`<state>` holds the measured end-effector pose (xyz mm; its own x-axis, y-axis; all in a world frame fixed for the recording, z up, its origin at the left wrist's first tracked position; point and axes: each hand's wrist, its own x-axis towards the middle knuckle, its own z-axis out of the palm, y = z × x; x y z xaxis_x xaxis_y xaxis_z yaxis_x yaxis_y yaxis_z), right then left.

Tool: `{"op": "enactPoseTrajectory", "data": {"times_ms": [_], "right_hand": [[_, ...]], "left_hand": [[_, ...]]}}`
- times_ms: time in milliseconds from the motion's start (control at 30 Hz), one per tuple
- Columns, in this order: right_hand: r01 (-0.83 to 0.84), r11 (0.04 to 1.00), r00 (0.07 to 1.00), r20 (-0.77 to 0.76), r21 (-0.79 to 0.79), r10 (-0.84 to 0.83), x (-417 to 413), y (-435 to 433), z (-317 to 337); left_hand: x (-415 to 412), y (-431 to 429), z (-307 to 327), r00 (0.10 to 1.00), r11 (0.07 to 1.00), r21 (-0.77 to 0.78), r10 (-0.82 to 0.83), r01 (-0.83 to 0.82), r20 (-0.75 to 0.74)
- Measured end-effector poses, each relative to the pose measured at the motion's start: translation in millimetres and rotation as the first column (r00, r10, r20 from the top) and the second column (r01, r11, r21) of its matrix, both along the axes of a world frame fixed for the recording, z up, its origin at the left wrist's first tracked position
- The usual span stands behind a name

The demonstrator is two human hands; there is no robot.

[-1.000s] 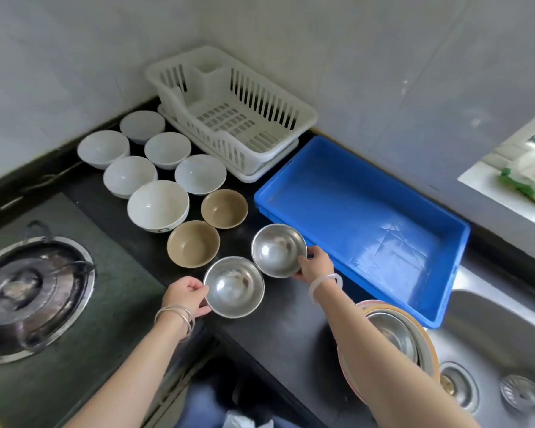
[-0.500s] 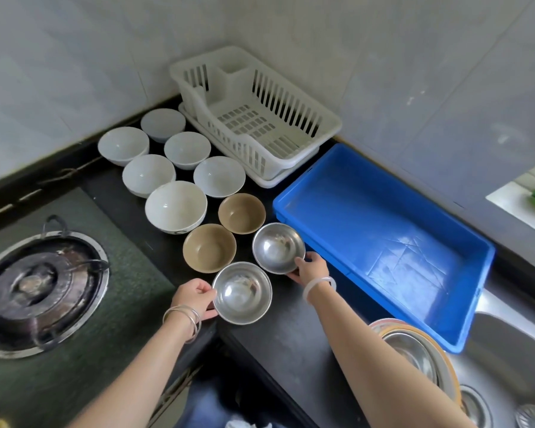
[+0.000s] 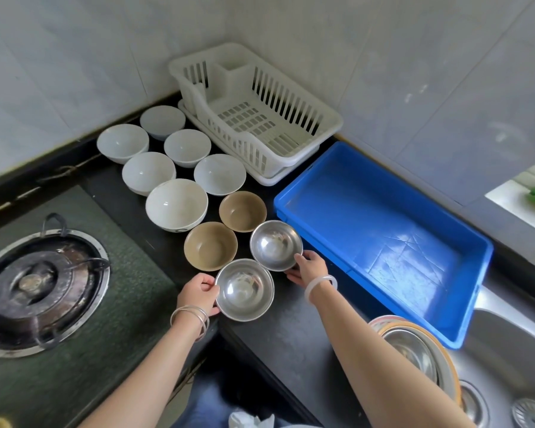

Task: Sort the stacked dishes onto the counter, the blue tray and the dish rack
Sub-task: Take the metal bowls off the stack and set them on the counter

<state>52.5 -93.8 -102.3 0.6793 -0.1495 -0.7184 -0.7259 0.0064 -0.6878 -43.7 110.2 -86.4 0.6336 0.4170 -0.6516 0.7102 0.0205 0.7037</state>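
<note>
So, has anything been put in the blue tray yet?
No, the blue tray shows only its bare floor, while the bowls sit on the counter beside it.

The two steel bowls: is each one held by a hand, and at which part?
Yes. The left hand grips the near steel bowl at its left rim; the right hand grips the far steel bowl at its right rim.
</note>
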Motion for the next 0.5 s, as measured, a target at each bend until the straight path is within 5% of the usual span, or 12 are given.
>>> {"op": "enactPoseTrajectory", "data": {"times_ms": [333, 500], "right_hand": [[0.0, 1.0, 0.998, 0.063, 0.0, 0.0, -19.1, -15.2, 19.8], [0.032, 0.999, 0.986, 0.162, -0.037, -0.025, -34.2, -39.4, 42.6]], "left_hand": [[-0.5, 4.3, 9.9, 0.994, 0.991, 0.078, -0.111, 0.111, 0.001], [5.8, 2.5, 36.1, 0.932, 0.876, 0.323, -0.356, 0.358, -0.067]]}}
